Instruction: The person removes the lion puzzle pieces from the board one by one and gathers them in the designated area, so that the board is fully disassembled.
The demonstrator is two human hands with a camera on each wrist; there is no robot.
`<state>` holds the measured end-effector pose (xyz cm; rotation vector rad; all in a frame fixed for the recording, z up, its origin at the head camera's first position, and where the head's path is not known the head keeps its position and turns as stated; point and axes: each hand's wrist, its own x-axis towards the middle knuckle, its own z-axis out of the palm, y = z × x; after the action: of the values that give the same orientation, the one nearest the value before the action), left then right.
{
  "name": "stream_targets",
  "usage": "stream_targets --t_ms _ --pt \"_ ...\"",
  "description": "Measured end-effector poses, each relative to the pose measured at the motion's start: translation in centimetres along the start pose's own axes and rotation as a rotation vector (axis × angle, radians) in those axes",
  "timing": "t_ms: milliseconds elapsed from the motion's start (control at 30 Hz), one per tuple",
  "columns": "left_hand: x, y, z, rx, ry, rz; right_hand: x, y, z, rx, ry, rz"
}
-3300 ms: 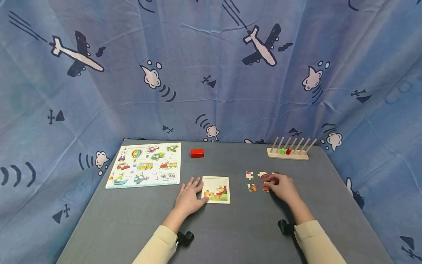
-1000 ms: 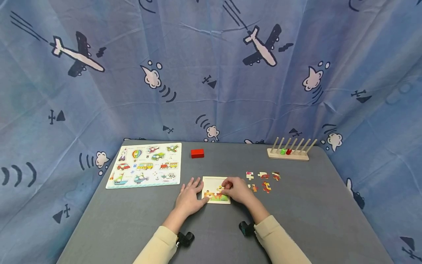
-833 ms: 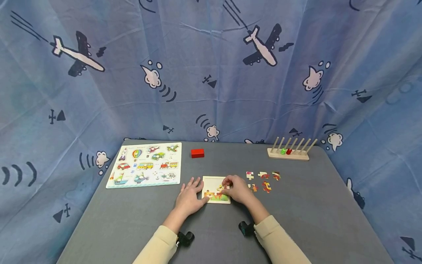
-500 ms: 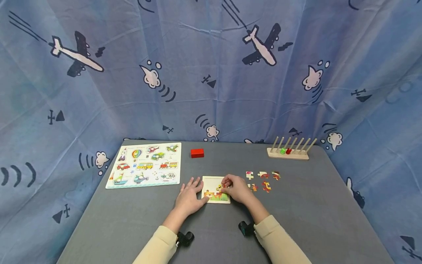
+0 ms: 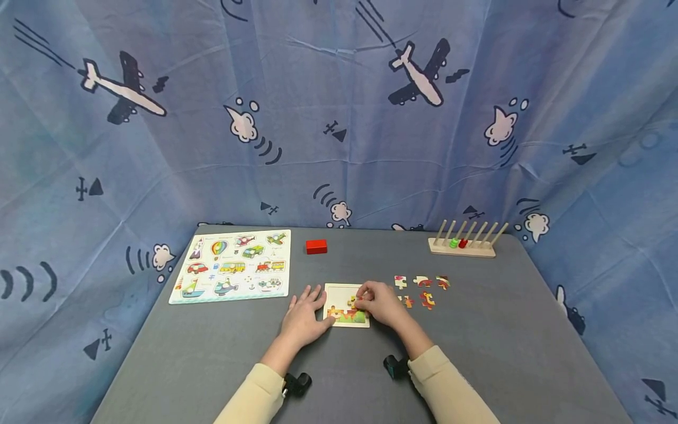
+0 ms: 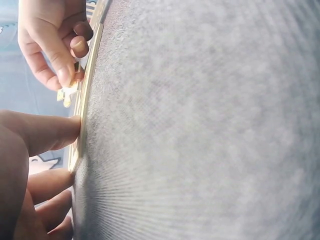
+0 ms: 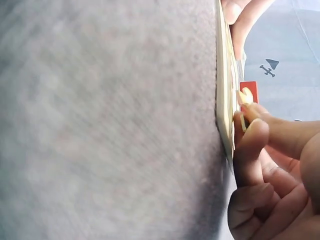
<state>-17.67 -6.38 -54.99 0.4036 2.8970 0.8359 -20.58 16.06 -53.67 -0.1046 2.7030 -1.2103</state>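
Note:
A square wooden puzzle tray point(image 5: 339, 292) lies mid-table, its lower part filled with joined animal-picture pieces. My left hand point(image 5: 303, 320) rests along its left side with extended fingers, the thumb on the lower left corner. Over the tray's right side, my right hand point(image 5: 382, 303) pinches a puzzle piece point(image 6: 68, 94) between thumb and forefinger. The held piece also shows in the right wrist view, partly hidden by the fingertips point(image 7: 257, 129). In the left wrist view it stands tilted close over the tray.
Several loose puzzle pieces point(image 5: 428, 301) lie right of the tray. Behind them stands a wooden peg rack point(image 5: 463, 250) with green and red beads. A red block point(image 5: 316, 247) sits at the back. A vehicle picture board point(image 5: 230, 265) lies at the back left.
My right hand has moved left from the loose pieces to the tray, bringing a puzzle piece. During the last second it stays there, the piece shifting slightly in its fingers. My left hand keeps its place.

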Motion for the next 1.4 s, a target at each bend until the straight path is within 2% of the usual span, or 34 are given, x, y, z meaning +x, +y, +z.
stream_targets --t_ms 167,467,667,1067,1267,1400 --pt "0.0 -0.1 0.1 -0.005 -0.003 0.004 0.0 0.2 -0.3 0.086 -0.016 0.002" --pt "-0.1 0.0 0.0 -0.014 0.005 0.009 -0.5 0.8 -2.1 0.154 0.048 -0.049" --pt "-0.2 0.1 0.0 -0.016 0.010 0.019 -1.6 1.7 -4.6 0.153 0.098 -0.021" --pt "-0.3 -0.1 -0.2 -0.009 -0.004 0.013 -3.2 4.7 -8.9 0.147 0.185 -0.034" --pt "-0.3 -0.2 -0.3 -0.028 -0.023 0.022 -4.1 6.7 -11.0 0.089 0.227 -0.009" --pt "-0.2 -0.3 -0.3 -0.028 -0.029 0.025 -4.6 8.1 -12.1 0.034 0.226 0.017"
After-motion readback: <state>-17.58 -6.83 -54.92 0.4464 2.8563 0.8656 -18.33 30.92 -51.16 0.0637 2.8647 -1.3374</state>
